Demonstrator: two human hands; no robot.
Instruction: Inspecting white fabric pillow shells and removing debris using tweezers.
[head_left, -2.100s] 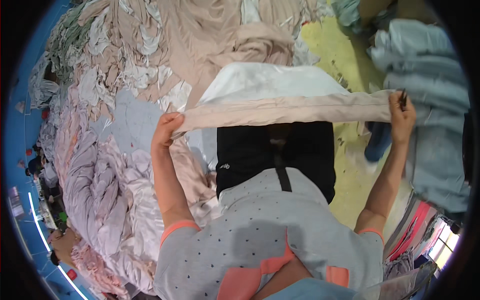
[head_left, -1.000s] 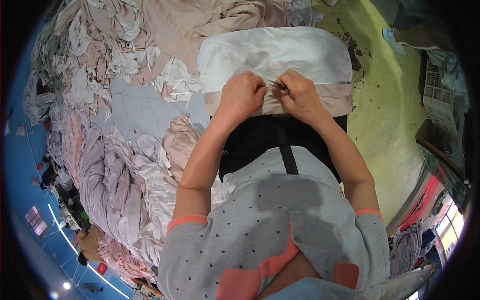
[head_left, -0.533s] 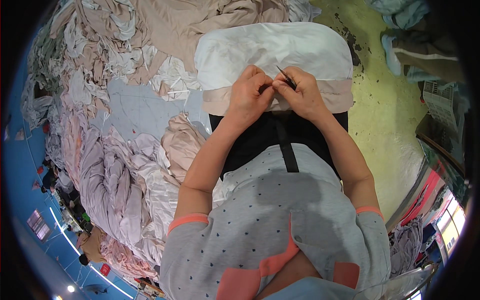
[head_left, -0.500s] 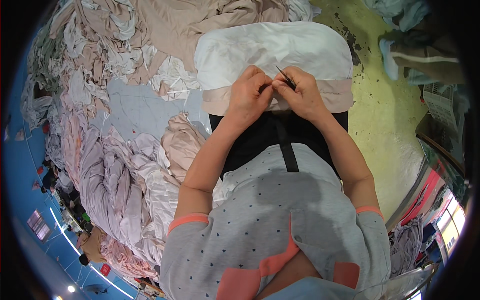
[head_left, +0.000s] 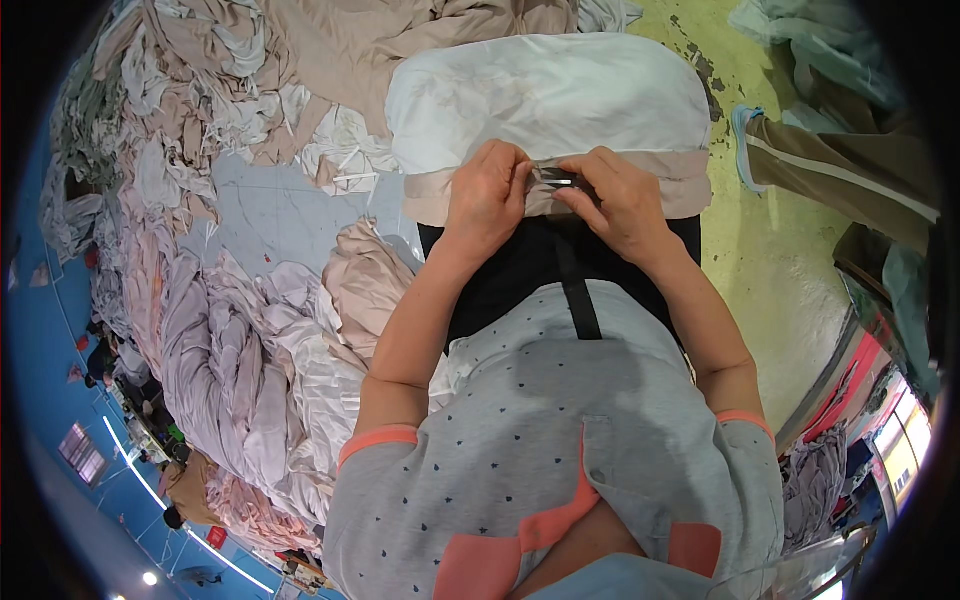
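Across my lap lies a white cloth (head_left: 545, 90) with a beige band (head_left: 675, 185) along its near edge. My left hand (head_left: 488, 198) is closed in a pinch on that band, its thumb and fingertips pressed together. A short way to its right, my right hand (head_left: 620, 205) holds small thread snips (head_left: 560, 183) between thumb and fingers. Their shiny metal tips point left at the bit of band beside my left fingertips. Whether the blades touch a thread is too small to tell.
Big heaps of beige and white cloth (head_left: 330, 45) lie ahead and to the left, with pale lilac cloth (head_left: 215, 350) nearer on the left. At the right, another person's leg in brown trousers (head_left: 830, 165) stands on the yellow worn floor (head_left: 760, 300).
My right hand has turned and drawn slightly apart from the left; the snips swung from pointing up and away to pointing left. The other person's leg has come further into view.
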